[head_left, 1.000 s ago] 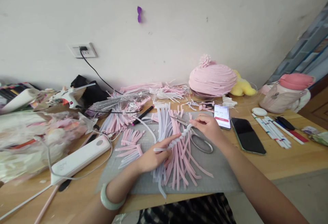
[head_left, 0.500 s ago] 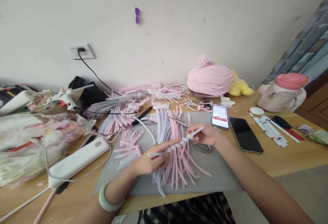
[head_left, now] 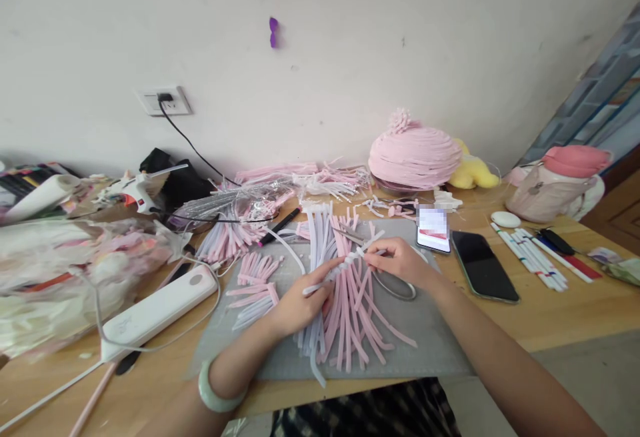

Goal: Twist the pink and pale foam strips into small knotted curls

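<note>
A pale, knotted pipe cleaner (head_left: 361, 249) is stretched between my two hands, above the bundles on the grey cutting mat (head_left: 425, 340). My left hand (head_left: 300, 305) is closed round its left end, with the index finger pointing along it. At its right end, my right hand (head_left: 400, 263) pinches it between thumb and fingers. Below lie lavender pipe cleaners (head_left: 316, 240) and pink pipe cleaners (head_left: 345, 320), fanned towards me. Scissors (head_left: 400, 292) rest under my right hand, partly hidden. Short folded pink pieces (head_left: 257, 268) are left of my left hand.
A white power strip (head_left: 157, 313) with cables lies left, near plastic bags (head_left: 60, 277) and a glue gun (head_left: 137, 191). Two phones, one lit (head_left: 433, 230) and one dark (head_left: 484, 267), lie right, before markers (head_left: 533, 257). A pink pipe-cleaner dome (head_left: 415, 157) stands behind.
My right hand has moved slightly down and changed its grip, its fingers now pointing left at the pipe cleaner. My left hand remains on the other end. The view has shifted slightly.
</note>
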A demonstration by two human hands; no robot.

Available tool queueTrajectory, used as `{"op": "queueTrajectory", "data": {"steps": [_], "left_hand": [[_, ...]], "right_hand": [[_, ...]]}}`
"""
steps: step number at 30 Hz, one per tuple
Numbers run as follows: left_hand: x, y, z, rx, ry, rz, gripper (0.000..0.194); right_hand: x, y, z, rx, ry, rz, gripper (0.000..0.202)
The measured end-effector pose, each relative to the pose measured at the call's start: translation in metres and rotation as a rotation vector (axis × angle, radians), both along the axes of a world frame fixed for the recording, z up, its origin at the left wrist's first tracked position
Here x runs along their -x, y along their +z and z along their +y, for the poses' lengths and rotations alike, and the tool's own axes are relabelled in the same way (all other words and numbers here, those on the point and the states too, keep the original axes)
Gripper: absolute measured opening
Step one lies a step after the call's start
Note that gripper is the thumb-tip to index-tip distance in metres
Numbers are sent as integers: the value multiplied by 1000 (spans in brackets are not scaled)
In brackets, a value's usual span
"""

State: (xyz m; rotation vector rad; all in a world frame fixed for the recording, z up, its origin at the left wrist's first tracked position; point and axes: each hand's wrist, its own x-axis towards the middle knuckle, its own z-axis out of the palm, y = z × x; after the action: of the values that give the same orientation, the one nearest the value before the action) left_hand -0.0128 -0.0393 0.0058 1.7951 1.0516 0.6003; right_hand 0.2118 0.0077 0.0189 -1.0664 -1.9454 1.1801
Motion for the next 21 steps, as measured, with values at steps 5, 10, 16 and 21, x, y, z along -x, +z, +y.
{"op": "queueTrajectory", "data": {"steps": [5,10,16,21], "left_hand": [[1,1,0,-47,-17,67,45],[-1,4,0,-2,48,-3,44],[-3,0,2,-56,43,-87,41],[5,-2,11,-166,71,70,35]], "right_hand": [[-1,3,1,13,-147,165,26],[4,-3,5,164,-176,410,28],[7,-7,8,246,-234,514,26],[-4,0,19,244,-494,722,23]]}}
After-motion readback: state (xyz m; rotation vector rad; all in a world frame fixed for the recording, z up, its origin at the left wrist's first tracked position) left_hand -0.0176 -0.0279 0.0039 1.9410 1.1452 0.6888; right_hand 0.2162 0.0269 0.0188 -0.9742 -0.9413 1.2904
